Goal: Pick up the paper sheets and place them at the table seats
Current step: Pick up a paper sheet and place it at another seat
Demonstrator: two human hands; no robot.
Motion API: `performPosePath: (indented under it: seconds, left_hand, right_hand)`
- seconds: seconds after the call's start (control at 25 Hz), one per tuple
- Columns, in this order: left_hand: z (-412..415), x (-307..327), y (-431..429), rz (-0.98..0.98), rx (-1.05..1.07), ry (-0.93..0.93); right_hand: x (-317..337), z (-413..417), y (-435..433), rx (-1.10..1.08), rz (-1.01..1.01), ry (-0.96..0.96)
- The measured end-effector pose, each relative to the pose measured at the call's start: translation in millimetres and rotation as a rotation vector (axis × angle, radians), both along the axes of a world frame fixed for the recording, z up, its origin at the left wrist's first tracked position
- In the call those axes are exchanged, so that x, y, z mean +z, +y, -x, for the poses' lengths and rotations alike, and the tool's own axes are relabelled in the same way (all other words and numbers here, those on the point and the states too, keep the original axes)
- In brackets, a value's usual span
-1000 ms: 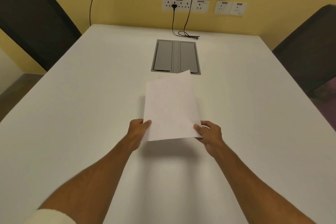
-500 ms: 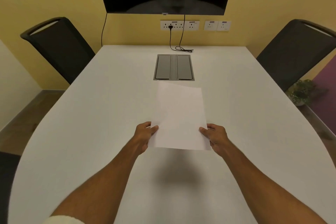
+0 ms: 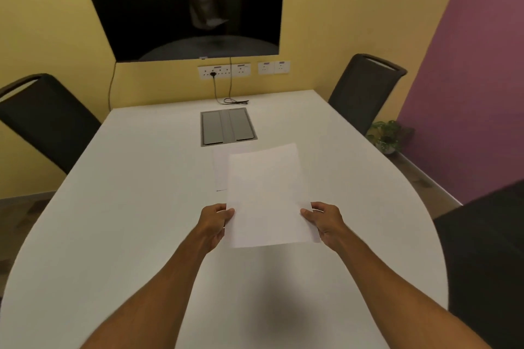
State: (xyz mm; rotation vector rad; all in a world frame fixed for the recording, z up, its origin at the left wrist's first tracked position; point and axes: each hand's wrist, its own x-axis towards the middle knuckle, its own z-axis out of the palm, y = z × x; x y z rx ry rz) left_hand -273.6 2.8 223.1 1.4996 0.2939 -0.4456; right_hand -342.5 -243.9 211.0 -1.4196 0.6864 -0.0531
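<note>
I hold a white paper sheet (image 3: 266, 195) in the air above the white table (image 3: 127, 207). My left hand (image 3: 215, 224) pinches its lower left edge and my right hand (image 3: 323, 221) pinches its lower right edge. The sheet casts a shadow on the table near me. More paper (image 3: 220, 170) lies flat on the table behind and left of the held sheet, mostly hidden by it. I cannot tell whether the lying paper is one sheet or a stack.
A grey cable box (image 3: 228, 127) is set in the table's far middle. Black chairs stand at far left (image 3: 48, 122), far right (image 3: 365, 88) and near right (image 3: 487, 263). A dark screen (image 3: 192, 3), wall sockets and a potted plant (image 3: 388, 136) are beyond.
My head has risen and pulled back, so more of the room and chairs shows. The sheet has lifted off the lying paper and shifted slightly right, both hands still on it.
</note>
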Motion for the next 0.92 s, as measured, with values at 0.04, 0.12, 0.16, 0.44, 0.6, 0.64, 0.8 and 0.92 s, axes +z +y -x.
performPosePath:
  seconds: [0.04,0.12,0.16,0.44,0.6,0.64,0.8,0.92]
  left_hand:
    - [9.6,2.5,-1.1,0.000,-0.023,-0.012]
    - [29.5,7.7,-3.4,-0.001,-0.076,-0.024]
    - [38.0,9.9,-5.3,-0.002,-0.101,-0.027]
    - [86.6,24.5,-46.0,-0.014,-0.255,-0.046]
    - [114.2,39.5,-85.5,-0.012,-0.342,-0.077]
    - [122.2,43.7,-96.7,-0.007,-0.364,-0.082]
    - [154.4,56.6,-144.9,0.005,-0.422,-0.095]
    - [178.6,66.7,-185.5,0.002,-0.447,-0.107]
  right_hand:
    - [5.0,15.0,1.1,-0.023,0.000,-0.007]
    - [16.4,46.0,2.5,-0.072,-0.006,-0.011]
    - [21.9,60.1,2.6,-0.095,-0.012,-0.012]
    - [50.7,146.6,-17.6,-0.240,-0.016,-0.053]
    - [62.7,189.7,-42.7,-0.337,-0.011,-0.059]
    - [65.3,199.9,-51.1,-0.362,-0.006,-0.057]
    - [78.9,240.5,-91.6,-0.416,0.007,-0.037]
    - [87.3,266.6,-131.6,-0.430,0.028,-0.017]
